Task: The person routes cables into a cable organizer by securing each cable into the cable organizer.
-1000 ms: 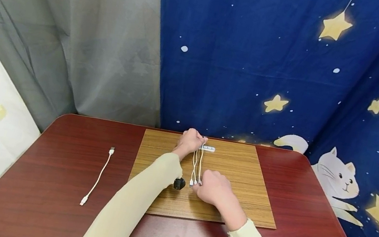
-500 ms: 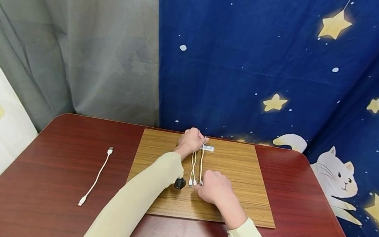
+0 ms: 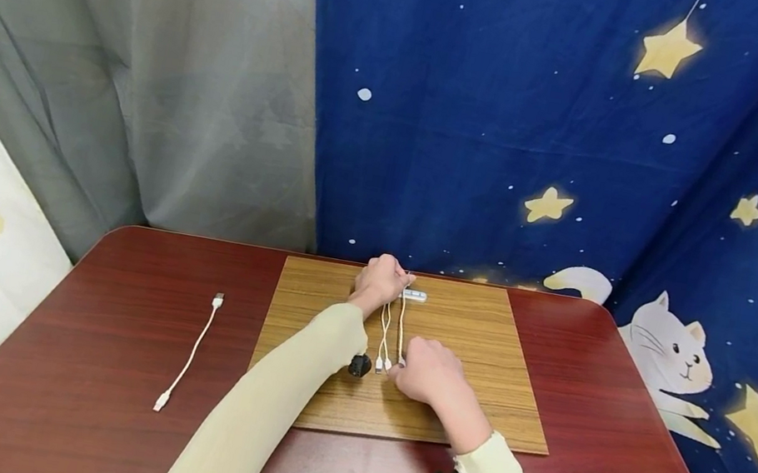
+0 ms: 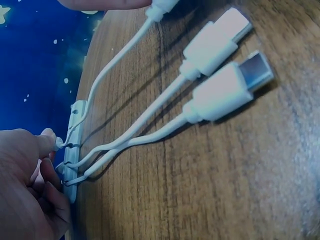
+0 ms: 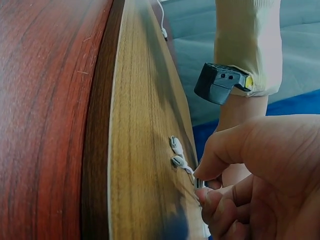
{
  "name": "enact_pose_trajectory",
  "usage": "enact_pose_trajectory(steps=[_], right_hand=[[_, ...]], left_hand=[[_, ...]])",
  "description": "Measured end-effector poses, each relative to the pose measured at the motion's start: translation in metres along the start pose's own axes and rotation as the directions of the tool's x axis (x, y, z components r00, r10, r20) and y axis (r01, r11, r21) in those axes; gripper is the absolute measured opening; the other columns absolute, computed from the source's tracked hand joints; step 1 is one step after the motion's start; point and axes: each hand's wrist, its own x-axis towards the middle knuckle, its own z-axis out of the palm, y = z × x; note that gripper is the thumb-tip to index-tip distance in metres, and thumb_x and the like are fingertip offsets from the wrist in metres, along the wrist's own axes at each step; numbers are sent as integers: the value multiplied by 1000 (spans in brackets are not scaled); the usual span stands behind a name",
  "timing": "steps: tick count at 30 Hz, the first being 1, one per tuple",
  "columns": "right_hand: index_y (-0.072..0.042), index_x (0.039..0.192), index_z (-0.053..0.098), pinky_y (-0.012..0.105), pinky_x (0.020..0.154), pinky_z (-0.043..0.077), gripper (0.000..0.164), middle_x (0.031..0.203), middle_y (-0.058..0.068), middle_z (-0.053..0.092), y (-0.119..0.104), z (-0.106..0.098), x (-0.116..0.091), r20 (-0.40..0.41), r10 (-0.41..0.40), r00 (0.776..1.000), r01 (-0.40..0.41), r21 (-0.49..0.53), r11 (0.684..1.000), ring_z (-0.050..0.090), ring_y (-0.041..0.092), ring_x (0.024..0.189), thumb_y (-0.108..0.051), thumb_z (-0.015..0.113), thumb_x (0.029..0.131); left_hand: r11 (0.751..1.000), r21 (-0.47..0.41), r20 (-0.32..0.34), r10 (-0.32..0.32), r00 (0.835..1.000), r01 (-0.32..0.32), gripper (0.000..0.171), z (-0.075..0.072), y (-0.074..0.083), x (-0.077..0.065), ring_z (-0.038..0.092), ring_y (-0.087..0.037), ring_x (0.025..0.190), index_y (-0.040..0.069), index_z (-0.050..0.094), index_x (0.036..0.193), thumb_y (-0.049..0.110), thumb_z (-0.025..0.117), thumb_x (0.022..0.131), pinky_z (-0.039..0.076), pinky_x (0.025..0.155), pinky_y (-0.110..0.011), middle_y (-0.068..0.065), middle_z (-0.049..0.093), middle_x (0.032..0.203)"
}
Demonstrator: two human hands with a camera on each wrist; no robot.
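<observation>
My left hand [image 3: 381, 279] is at the back of the wooden board, its fingertips pinching the far end of a white USB cable [image 4: 107, 70]. That cable passes through a slot of a pale cable clip strip [image 4: 75, 125] at the board's far edge. Nearer me, my right hand [image 3: 431, 373] pinches the same cable's near plug [image 5: 199, 183] between thumb and fingers. Two more white cables run from neighbouring slots, crossing each other. Their plugs, one [image 4: 220, 95] beside the other [image 4: 207, 47], lie side by side on the board, left of my right fingers.
The wood-grain board [image 3: 477, 372] lies on a dark red table [image 3: 105, 323]. A separate short white cable [image 3: 191, 351] lies on the table to the left. Grey and blue curtains [image 3: 446, 113] hang behind the table.
The near plug in my right hand has shifted slightly right, away from the two lying plugs. Both hands keep their grip in nearly the same place, and the head view has drifted a little.
</observation>
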Motion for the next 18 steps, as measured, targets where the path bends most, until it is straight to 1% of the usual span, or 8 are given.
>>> enact_pose_trajectory(steps=[5,10,13,18], right_hand=[[-14,65,56,46,61,47,35,69,7,56,1,-1,0,-4,-1,1000,1,-3,1000,54,25,63,-31,77,87],[-14,67,56,46,61,47,33,70,6,56,2,1,2,0,6,1000,-6,3,1000,54,26,64,-32,76,86],[-14,68,56,46,60,46,32,70,7,56,3,3,3,-4,4,1000,-4,4,1000,54,26,63,-32,76,86],[-14,68,57,44,58,45,34,68,6,56,5,8,3,-4,4,1000,-4,16,1000,53,24,61,-34,78,85]], left_hand=[[1000,12,3,-16,1000,16,26,4,-2,3,61,-19,76,19,71,81,40,70,97,49,71,-39,3,66,84],[1000,10,-8,-14,1000,14,26,6,-4,5,62,-20,77,19,71,80,40,71,97,49,71,-41,2,67,85],[1000,14,-11,-3,1000,3,27,6,-5,5,62,-19,76,19,71,80,40,71,97,49,70,-41,2,66,84],[999,47,-8,20,1000,-20,28,7,-7,7,61,-17,71,19,69,81,42,69,98,49,66,-38,4,65,81]])
